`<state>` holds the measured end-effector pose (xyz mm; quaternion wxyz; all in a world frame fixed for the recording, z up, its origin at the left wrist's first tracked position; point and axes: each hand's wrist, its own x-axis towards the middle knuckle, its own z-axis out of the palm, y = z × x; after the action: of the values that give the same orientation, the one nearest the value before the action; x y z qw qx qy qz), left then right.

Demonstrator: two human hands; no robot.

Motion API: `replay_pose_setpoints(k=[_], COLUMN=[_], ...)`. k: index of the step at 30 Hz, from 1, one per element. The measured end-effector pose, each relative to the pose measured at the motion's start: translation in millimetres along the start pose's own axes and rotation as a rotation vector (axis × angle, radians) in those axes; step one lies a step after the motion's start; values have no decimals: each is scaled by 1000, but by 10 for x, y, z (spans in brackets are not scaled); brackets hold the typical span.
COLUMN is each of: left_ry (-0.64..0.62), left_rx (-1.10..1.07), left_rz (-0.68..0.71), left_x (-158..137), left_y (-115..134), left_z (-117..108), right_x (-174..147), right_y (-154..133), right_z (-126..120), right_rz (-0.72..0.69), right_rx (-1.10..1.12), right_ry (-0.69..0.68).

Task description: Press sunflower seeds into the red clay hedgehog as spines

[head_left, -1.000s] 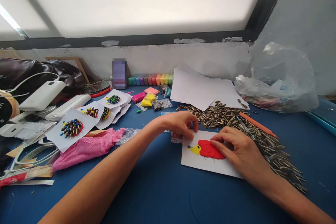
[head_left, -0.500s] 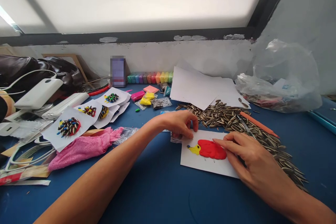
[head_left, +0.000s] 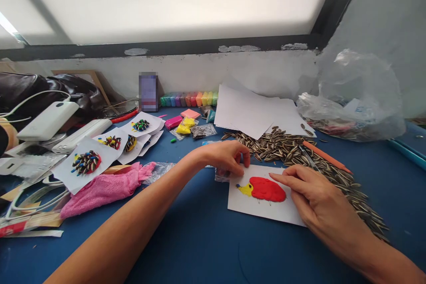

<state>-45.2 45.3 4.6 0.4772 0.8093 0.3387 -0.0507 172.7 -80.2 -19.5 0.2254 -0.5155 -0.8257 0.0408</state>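
Note:
A white paper card lies on the blue table, bearing a flattened hedgehog shape. Its body is red modelling clay, its face yellow clay with a dark eye and blue nose; thin legs are drawn beneath. My left hand is curled at the card's upper left corner, fingertips holding it down. Over the card's right side is my right hand, index finger stretched towards the red clay's top edge and thumb apart, with nothing visible in it. Whether that fingertip touches the clay I cannot tell.
Sunflower seeds are heaped behind and right of the card, with an orange pen on them. White sheets, clay packets and a plastic bag stand behind. Left are seed-covered hedgehog cards and a pink cloth.
My right hand has drawn back slightly from the red clay, its thumb moving off the clay's right end. My left hand stays at the card's corner.

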Motion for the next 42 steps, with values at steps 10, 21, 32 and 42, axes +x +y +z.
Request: replay_pose_setpoints(k=[10, 21, 32, 42], left_ry=[13, 4, -13, 6], left_rx=[13, 36, 10, 36], left_rz=[-1, -25, -36, -1], left_x=[-14, -8, -19, -15], left_y=[17, 23, 20, 6], left_z=[5, -3, 6, 0], right_x=[-18, -28, -137, -153], right_y=[18, 69, 11, -4], right_z=[46, -81, -96, -40], right_rz=[-62, -66, -85, -141], right_rx=[-114, -215, -278, -291], right_ry=[-27, -7, -135, -77])
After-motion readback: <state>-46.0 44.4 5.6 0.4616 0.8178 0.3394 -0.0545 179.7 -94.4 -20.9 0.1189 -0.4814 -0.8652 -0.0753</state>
